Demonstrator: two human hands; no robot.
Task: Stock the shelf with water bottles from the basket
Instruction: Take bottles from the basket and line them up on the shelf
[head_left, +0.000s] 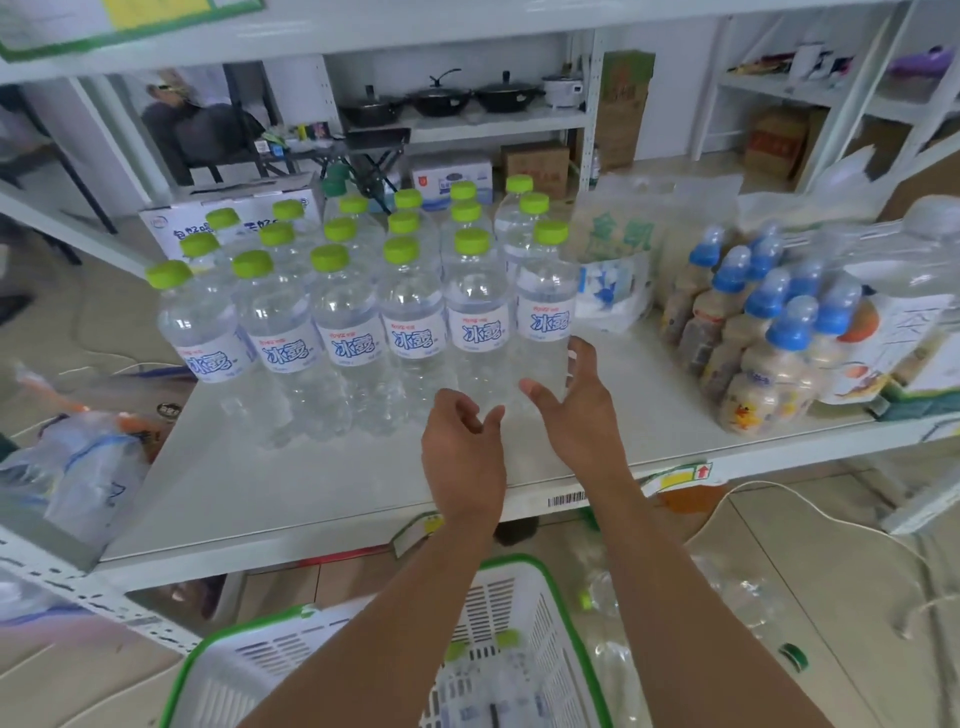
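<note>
**Shelf** (311, 493): white board at the middle level. A bare strip is kept along the front edge, judged to be room for a further row.

**Bottles** (415, 332): clear water with green caps. They are stood upright in straight rows, close-packed from the back forward. Labels are turned outward, as display stock is wanted.

**End bottle** (545, 317): stood at the right end of the front row, just beside a bag (618, 260). The row is thereby closed against other stock.

**Left hand** (462, 447): held low before the front row. The fingers are loosely curled and nothing is gripped.

**Right hand** (576, 410): spread, with the thumb set apart from the fingers, just beside the end bottle. Nothing is held. Whether the fingertips touch the bottle cannot be told. The pose is judged to suit steadying or squaring that bottle in line.

**Basket** (519, 564): white with a green rim, set on the floor below the shelf edge, within reach of both arms. Clear bottles are seen blurred inside, and their count cannot be told. The task is therefore judged well along but unfinished.

**Drinks** (769, 332): blue-capped and grouped right of the bag, well apart from the water.
</note>
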